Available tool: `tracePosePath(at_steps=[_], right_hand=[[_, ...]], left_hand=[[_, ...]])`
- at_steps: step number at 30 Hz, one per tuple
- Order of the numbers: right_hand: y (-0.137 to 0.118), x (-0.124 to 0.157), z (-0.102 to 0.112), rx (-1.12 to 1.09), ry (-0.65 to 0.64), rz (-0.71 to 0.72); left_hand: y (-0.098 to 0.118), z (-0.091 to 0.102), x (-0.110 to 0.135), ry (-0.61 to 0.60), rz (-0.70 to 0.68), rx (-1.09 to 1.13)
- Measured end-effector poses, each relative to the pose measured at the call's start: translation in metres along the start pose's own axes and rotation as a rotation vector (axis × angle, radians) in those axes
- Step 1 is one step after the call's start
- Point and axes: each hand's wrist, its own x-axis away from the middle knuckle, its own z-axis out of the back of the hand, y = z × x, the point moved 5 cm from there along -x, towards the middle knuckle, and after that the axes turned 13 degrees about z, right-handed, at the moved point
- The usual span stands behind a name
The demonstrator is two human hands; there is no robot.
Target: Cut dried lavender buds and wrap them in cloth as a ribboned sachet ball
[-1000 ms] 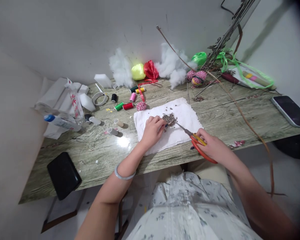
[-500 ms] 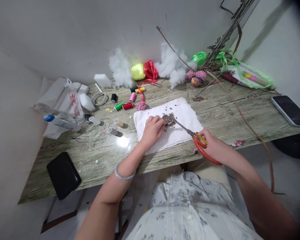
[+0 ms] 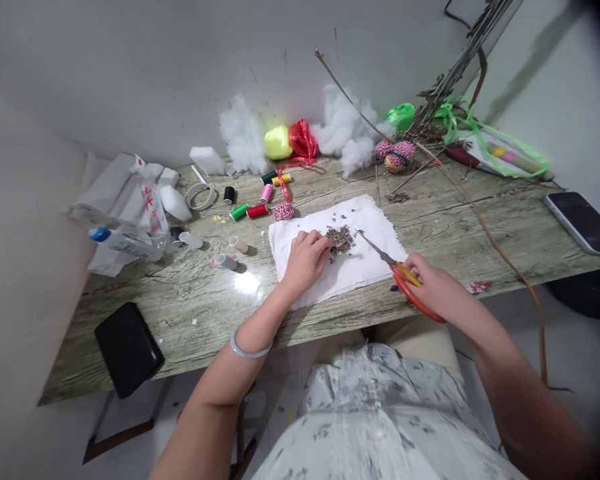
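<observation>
A small heap of dried, crumbled leaves (image 3: pixel 342 239) lies on a white cloth (image 3: pixel 370 260) at the front of the table. My left hand (image 3: pixel 307 260) rests on the cloth with fingers curled, its fingertips pinched at the heap's left edge. Just what sits between those fingertips is partly hidden. In my right hand (image 3: pixel 433 283) is a pair of scissors (image 3: pixel 387 259) with red and yellow handles. The blades point left toward the heap, with their tip a little to its right. A few loose crumbs lie around the heap.
Thread spools (image 3: pixel 257 211) and a ball of red-white string (image 3: pixel 283 211) lie behind the cloth. White stuffing (image 3: pixel 243 137), ribbon rolls (image 3: pixel 303 139) and a dry stem bundle (image 3: pixel 443 93) line the wall. A glue bottle (image 3: pixel 125 245), black case (image 3: pixel 129 349) and phone (image 3: pixel 585 220) flank them.
The scissors have drawn back to the right, away from the heap, together with my right hand. My left hand stays at the heap's left edge.
</observation>
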Motion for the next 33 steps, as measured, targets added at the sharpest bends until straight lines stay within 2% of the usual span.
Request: tracePosePath(at_steps=[6,11,19,24,28,33], right_hand=[[0.009,0.004,-0.01,-0.077,-0.064,-0.033],[-0.001,0.0,-0.015,-0.046,-0.095,-0.003],[-0.016,-0.004,-0.009,-0.087,-0.033,0.042],[-0.017,-0.006,-0.006,0.037,-0.036,0.087],[-0.014,-0.006,-0.006,0.151,-0.049,0.065],[-0.007,-0.003,-0.012,0.026,-0.094,0.004]], left_hand=[[0.0,0.002,0.001,0.017,0.015,0.037],[0.002,0.002,0.001,0.013,-0.005,0.058],[0.002,0.002,0.001,0.007,-0.014,0.036],[0.002,0.001,0.0,-0.002,-0.007,0.017],[0.002,-0.001,0.0,-0.014,0.0,-0.01],[0.003,-0.002,0.0,-0.022,-0.022,-0.044]])
